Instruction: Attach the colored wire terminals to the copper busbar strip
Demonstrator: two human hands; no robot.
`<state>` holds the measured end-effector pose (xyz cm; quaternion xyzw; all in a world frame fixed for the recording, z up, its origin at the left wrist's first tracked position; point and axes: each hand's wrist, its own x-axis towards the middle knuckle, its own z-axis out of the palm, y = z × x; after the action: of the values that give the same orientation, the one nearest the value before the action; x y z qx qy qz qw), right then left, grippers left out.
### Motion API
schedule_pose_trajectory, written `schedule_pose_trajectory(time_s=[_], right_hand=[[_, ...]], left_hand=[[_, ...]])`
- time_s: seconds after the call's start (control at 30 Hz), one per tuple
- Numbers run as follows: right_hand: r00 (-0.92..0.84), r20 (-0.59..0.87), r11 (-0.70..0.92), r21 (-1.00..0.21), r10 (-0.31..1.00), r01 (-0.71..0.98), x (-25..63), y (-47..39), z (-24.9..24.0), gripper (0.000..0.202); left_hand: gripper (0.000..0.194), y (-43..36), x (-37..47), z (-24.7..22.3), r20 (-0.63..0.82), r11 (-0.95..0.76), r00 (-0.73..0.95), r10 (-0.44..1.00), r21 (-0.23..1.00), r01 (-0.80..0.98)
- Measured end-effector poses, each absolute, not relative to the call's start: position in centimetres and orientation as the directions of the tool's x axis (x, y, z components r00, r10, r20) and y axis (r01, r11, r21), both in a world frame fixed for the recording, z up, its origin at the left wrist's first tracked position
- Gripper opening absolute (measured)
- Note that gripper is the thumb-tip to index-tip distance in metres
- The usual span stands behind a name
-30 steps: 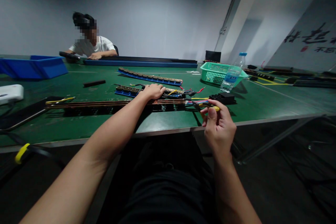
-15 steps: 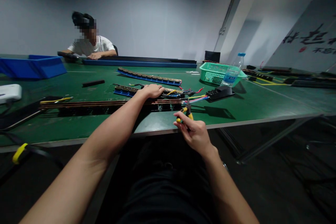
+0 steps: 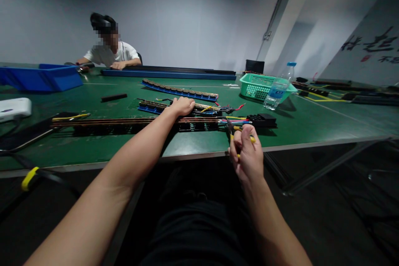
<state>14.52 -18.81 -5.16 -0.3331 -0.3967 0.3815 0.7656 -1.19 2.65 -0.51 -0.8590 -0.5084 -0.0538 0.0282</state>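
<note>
Copper-striped black rail assembly [image 3: 134, 122] lies lengthwise along the near edge of the green table [image 3: 187, 147], from the near left corner area towards the right-hand part of that edge. The left hand [image 3: 183, 107] lies palm down over the shorter blue-based strip [image 3: 149, 108] just behind the rail; whether its fingers grip anything, or also press on the rail, cannot be told. The right hand [image 3: 249, 153] is closed around yellow-handled pliers [image 3: 230, 127], whose dark nose is at the coloured wires [image 3: 239, 121]; contact is unclear.

What could go wrong, as I judge it: towards the left, the long rail could swivel or slide if the left hand's pressure is off its line. In the middle, leaning hard on the shorter strip could shift it against the rail. At the right, a slip of the pliers could nick insulation or catch the wrong wire, since several run close together, and a sideways pull could strain their joints.

As for looks, the rail has a yellow wire at its left end, then parallel coppery lines above dark, open segments, and at the right yellow, red and blue wires leading to a black ribbed block [image 3: 264, 120].
</note>
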Motion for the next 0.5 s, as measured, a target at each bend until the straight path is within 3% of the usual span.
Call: schedule_pose_trajectory(time_s=[0.07, 0.13, 0.23, 0.33, 0.43, 0.5], right_hand=[[0.419, 0.34, 0.491, -0.804, 0.842, -0.336, 14.4, -19.0, -5.1, 0.046], [0.437, 0.39, 0.518, -0.826, 0.811, -0.224, 14.3, -19.3, -5.5, 0.038], [0.387, 0.609, 0.57, -0.79, 0.692, 0.225, 14.0, -20.0, -6.7, 0.026], [0.149, 0.819, 0.611, -0.522, 0.555, 0.594, 14.0, -20.6, -8.3, 0.034], [0.013, 0.927, 0.711, -0.297, 0.375, 0.637, 14.2, -21.0, -9.4, 0.047], [0.058, 0.946, 0.775, -0.296, 0.32, 0.558, 14.0, -21.0, -9.4, 0.054]], left_hand=[[0.045, 2.5, -1.1, -0.6, 0.126, -0.475, 0.471, 0.873, 0.002, 0.88], [0.045, 2.5, -1.0, -0.6, 0.127, -0.47, 0.466, 0.875, 0.001, 0.882], [0.045, 2.6, -1.0, -0.6, 0.126, -0.472, 0.468, 0.875, 0.0, 0.882], [0.046, 2.6, -1.0, -0.6, 0.127, -0.473, 0.469, 0.874, -0.001, 0.881], [0.047, 2.6, -1.0, -0.6, 0.118, -0.479, 0.476, 0.872, -0.002, 0.878], [0.047, 2.6, -0.9, -0.6, 0.107, -0.484, 0.481, 0.87, -0.003, 0.875]])
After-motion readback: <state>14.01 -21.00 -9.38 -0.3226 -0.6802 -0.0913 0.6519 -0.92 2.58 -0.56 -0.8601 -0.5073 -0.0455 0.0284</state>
